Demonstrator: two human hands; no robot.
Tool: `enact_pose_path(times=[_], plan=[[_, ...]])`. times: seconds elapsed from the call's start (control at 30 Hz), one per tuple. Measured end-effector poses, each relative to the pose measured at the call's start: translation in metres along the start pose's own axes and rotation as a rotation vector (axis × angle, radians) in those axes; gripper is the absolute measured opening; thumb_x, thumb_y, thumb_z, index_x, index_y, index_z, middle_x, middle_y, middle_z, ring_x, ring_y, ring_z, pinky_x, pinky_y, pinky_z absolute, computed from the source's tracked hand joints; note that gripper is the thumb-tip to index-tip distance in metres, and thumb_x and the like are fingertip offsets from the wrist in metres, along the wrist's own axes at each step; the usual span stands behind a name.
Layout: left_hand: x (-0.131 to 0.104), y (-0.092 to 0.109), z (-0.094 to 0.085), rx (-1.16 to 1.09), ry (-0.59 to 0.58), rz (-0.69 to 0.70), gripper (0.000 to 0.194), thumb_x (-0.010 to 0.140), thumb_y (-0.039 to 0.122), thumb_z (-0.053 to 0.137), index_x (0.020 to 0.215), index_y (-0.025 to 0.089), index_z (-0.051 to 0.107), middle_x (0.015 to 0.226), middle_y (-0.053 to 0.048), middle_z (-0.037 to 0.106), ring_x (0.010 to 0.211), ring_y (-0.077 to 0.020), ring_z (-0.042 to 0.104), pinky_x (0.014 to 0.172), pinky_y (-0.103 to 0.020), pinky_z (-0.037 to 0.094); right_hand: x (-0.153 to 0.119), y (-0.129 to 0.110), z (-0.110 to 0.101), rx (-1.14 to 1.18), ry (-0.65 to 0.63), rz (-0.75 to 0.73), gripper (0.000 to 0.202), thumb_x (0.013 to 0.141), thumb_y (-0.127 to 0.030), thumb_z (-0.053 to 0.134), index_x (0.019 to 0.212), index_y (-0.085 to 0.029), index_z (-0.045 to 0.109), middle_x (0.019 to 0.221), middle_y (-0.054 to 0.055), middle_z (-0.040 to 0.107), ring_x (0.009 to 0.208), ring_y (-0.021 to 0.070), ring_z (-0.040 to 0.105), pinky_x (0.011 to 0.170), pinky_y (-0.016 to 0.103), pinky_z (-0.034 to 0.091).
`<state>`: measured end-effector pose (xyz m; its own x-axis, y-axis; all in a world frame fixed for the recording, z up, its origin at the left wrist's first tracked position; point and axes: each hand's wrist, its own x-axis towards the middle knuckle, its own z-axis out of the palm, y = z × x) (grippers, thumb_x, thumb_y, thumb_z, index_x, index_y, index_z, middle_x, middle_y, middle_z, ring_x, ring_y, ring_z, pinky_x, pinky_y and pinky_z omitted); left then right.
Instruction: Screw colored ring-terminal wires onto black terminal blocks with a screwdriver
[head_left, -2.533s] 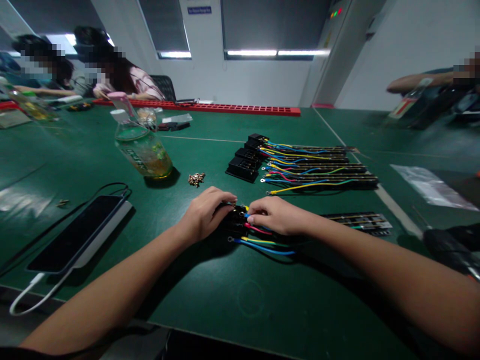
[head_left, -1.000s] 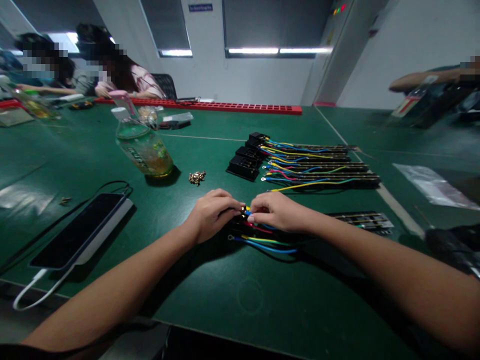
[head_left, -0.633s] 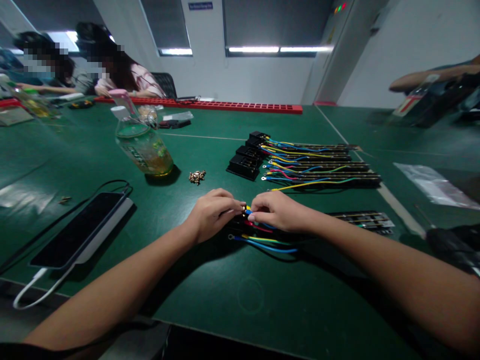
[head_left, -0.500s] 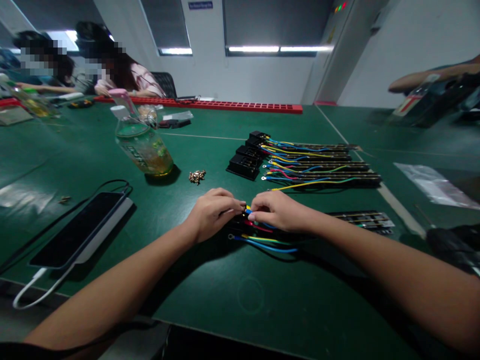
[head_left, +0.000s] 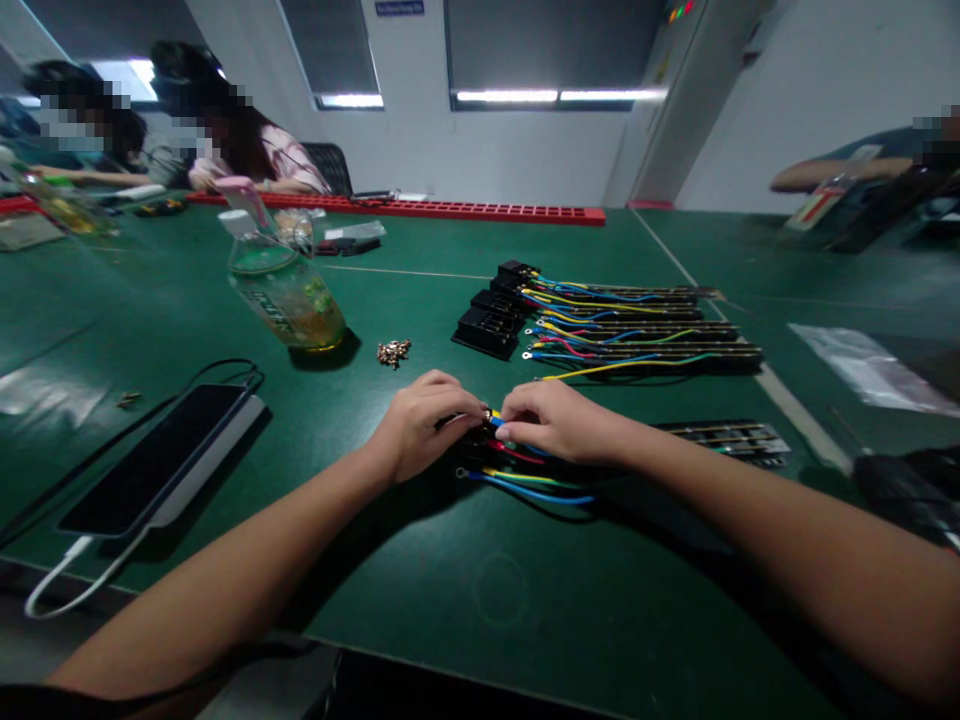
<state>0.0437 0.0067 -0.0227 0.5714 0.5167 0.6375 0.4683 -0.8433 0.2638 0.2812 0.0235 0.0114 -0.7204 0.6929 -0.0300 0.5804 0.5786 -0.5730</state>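
Hands (head_left: pixel 424 425) (head_left: pixel 551 420) curl over the half-hidden black unit (head_left: pixel 474 457), their grip impossible to tell.

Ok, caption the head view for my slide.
Left hand and right hand close together at coloured wires on a green table, a small pile of metal pieces beyond.

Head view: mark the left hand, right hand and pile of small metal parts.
Left hand (head_left: pixel 417 424), head view: back of the hand.
Right hand (head_left: pixel 559 422), head view: back of the hand.
Pile of small metal parts (head_left: pixel 393 353), head view: middle of the heap.
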Motion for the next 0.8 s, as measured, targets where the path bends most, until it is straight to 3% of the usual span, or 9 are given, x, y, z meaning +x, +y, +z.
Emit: enact_pose_path(times=[0.13,0.3,0.43,0.53,0.8], plan=[[-0.001,0.002,-0.001,0.001,0.006,-0.04,0.01,0.1,0.018,0.063,0.098,0.019,0.073,0.09,-0.002,0.078,0.086,-0.0182,0.065,0.077,-0.03,0.055,-0.001,0.0,0.0,0.005,0.002,-0.004,0.016,0.095,-0.026,0.067,0.087,-0.013,0.072,0.082,0.003,0.066,0.075,0.0123,0.053,0.069,0.025,0.035],[-0.001,0.002,-0.006,-0.039,-0.037,-0.047,0.01,0.098,0.023,0.064,0.104,0.018,0.071,0.098,-0.005,0.078,0.092,-0.0201,0.066,0.084,-0.034,0.056,-0.001,0.0,0.0,0.0,-0.007,0.002,0.016,0.095,-0.026,0.066,0.086,-0.013,0.072,0.08,0.003,0.065,0.074,0.0124,0.053,0.068,0.025,0.034],[-0.003,-0.002,-0.01,-0.081,-0.129,-0.007,0.027,0.097,0.035,0.067,0.117,0.017,0.066,0.117,-0.012,0.075,0.108,-0.0257,0.067,0.097,-0.042,0.054,-0.001,-0.001,-0.001,-0.007,-0.011,0.025,0.018,0.095,-0.027,0.065,0.085,-0.013,0.071,0.077,0.002,0.064,0.071,0.0118,0.05,0.066,0.025,0.032],[-0.005,-0.007,-0.012,-0.095,-0.186,-0.009,0.036,0.095,0.041,0.069,0.122,0.018,0.063,0.121,-0.013,0.072,0.112,-0.0277,0.067,0.098,-0.044,0.054,-0.001,-0.003,-0.001,-0.014,-0.018,0.055,0.02,0.095,-0.029,0.065,0.083,-0.014,0.07,0.075,0.001,0.063,0.068,0.0112,0.049,0.064,0.025,0.03],[-0.007,-0.01,-0.012,-0.094,-0.187,0.003,0.032,0.094,0.041,0.071,0.114,0.017,0.065,0.124,-0.015,0.07,0.112,-0.0276,0.067,0.096,-0.043,0.055,-0.003,-0.006,-0.002,-0.058,-0.029,0.091,0.019,0.095,-0.028,0.067,0.084,-0.013,0.072,0.076,0.001,0.065,0.068,0.011,0.049,0.064,0.025,0.029]])
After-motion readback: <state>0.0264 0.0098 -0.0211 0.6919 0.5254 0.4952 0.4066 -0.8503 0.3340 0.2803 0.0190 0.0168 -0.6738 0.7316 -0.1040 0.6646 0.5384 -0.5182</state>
